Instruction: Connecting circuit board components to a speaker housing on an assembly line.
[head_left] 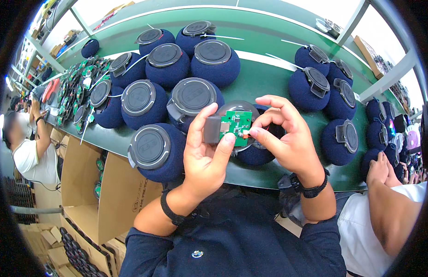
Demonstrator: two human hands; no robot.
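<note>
A round navy fabric-covered speaker (255,147) sits open-side up between both hands, its grey rim showing behind the fingers. A green circuit board (239,127) lies flat across its opening, just inside the fingertips, with a dark grey block (213,129) at its left edge

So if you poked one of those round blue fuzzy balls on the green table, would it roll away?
Probably only a little. Each blue fabric-covered ball is rounded, so it could rock or tip. But its flat grey cap likely adds weight on one side, and the balls sit packed against neighbours on the green table. The cloth looks grippy, not slippery.
</note>
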